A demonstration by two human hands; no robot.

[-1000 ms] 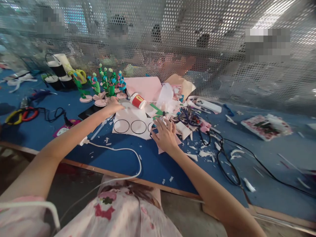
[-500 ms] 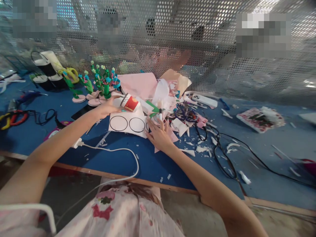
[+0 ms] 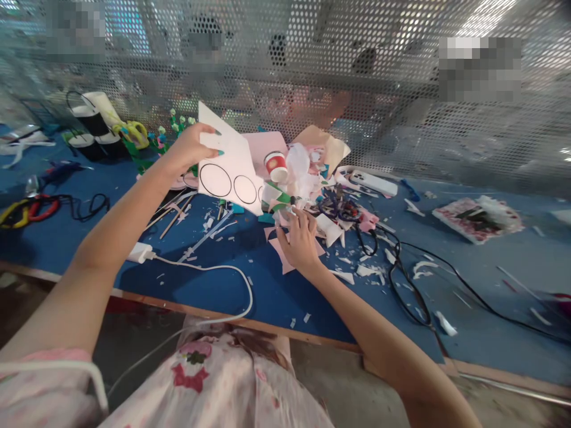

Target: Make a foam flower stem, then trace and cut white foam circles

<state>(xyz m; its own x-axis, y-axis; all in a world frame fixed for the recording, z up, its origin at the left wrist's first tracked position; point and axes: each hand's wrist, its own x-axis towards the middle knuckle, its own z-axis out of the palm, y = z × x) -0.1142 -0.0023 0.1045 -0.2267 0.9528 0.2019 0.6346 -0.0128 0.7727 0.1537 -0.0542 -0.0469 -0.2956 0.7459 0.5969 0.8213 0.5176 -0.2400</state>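
My left hand pinches a pale pink paper sheet by its left part and holds it tilted above the table. Black circle outlines run along the sheet's lower part, the rightmost one only partly visible. My right hand rests over paper scraps just right of the sheet, its fingers curled. A slim marker pen with a dark end sticks up from between those fingers, its lower part hidden. Behind the sheet's right edge, a red and white paper cup stands tilted, apart from both hands.
Green craft flowers stand behind my left hand. Pliers lie far left, and a white cable crosses the front edge. Right of my hand are a scrap pile, a phone and a black cord. Perforated metal closes the back.
My left hand has let go of the cup, which now stands farther right, and has lifted the circled sheet off the table. My right hand has come off the sheet and shifted slightly right.
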